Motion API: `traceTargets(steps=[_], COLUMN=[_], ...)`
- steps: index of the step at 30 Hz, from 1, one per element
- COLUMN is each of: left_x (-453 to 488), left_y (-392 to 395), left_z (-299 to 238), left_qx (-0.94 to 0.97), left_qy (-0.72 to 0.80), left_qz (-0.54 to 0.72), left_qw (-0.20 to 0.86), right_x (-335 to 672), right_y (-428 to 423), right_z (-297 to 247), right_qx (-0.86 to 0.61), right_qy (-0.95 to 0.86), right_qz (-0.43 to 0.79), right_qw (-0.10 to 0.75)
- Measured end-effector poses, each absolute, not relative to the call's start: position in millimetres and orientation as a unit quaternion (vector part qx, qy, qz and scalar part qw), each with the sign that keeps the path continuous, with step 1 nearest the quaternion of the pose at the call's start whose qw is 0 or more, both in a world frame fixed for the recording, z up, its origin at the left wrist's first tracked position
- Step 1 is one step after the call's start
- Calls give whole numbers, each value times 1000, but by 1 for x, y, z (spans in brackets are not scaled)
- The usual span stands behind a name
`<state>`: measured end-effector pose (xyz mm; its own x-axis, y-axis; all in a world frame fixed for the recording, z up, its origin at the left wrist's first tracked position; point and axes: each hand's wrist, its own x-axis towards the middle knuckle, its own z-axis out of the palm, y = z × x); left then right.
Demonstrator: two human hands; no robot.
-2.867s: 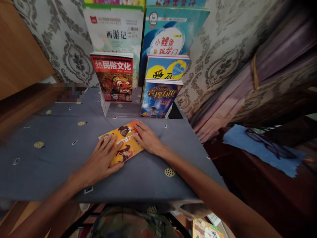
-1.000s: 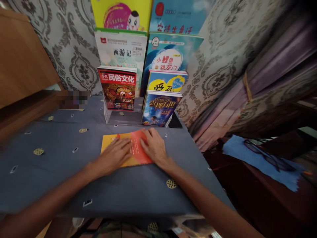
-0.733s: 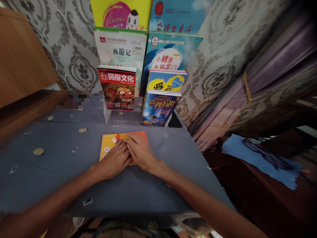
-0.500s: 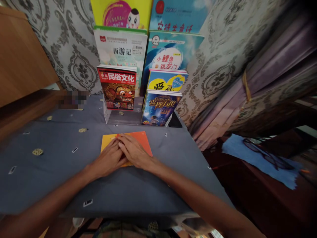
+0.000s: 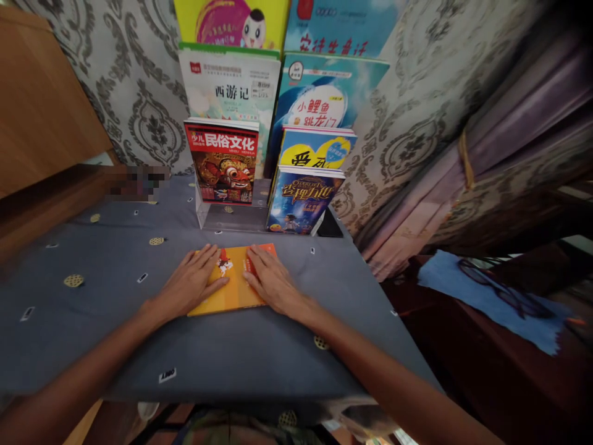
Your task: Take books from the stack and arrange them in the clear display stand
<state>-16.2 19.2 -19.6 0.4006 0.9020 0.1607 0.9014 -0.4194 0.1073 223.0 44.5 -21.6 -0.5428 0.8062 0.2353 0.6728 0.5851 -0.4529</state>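
Note:
A thin book (image 5: 237, 290) with a yellow and orange-red cover lies flat on the table, turned sideways. My left hand (image 5: 192, 278) rests flat on its left part, fingers stretched out. Across the right part lies my right hand (image 5: 271, 281), also flat with its fingers extended. Between the two hands a small cartoon figure shows on the cover. Behind the book stands a clear stepped rack (image 5: 227, 219) of upright books, among them a red book (image 5: 222, 164) at the lower left and a dark blue one (image 5: 301, 201) at the lower right.
The table wears a grey-blue cloth (image 5: 106, 321) with small printed motifs. A dark flat object (image 5: 330, 225) lies right of the rack. Further right, glasses (image 5: 504, 287) rest on a blue cloth (image 5: 445, 278). Patterned curtains (image 5: 157, 117) hang behind, and a wooden panel (image 5: 46, 99) stands left.
My hands, which were together over the middle of the book, have moved apart to its left and right parts. The middle of the cover now shows.

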Motion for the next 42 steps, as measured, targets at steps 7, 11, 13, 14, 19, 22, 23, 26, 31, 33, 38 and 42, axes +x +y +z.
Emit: traceTargets(steps=[7,11,13,14,19,22,23,26,31,33,38,42], left_x=[-25,-22,-22,-22,-23,-22,-22,-23,-25,-25,-18,1], left_y=[29,36,41,44,54,56,56,52,34,27,9,-21], left_z=[7,23,27,29,36,40,41,42,36,39,79,111], left_qx=[792,792,785,779,758,760,761,738,629,600,627,713], left_qy=[608,608,616,620,630,624,620,628,603,589,586,590], left_qz=[35,28,26,21,16,27,31,46,130,179,316,336], left_qw=[34,49,67,86,168,179,187,243,473,511,404,175], right_x=[254,264,269,271,279,279,278,276,275,274,261,235], right_y=[22,-3,-14,-19,-28,-27,-26,-26,-28,-28,-14,11], right_z=[-29,-29,-28,-28,-25,-25,-25,-24,-19,-18,-9,6], right_qx=[-471,-497,-513,-519,-513,-504,-503,-503,-518,-523,-503,-429], right_qy=[-849,-844,-837,-834,-832,-831,-830,-826,-816,-816,-802,-718], right_qz=[121,70,40,27,22,35,37,44,34,39,138,345], right_qw=[209,189,185,187,212,231,237,250,255,243,290,427])
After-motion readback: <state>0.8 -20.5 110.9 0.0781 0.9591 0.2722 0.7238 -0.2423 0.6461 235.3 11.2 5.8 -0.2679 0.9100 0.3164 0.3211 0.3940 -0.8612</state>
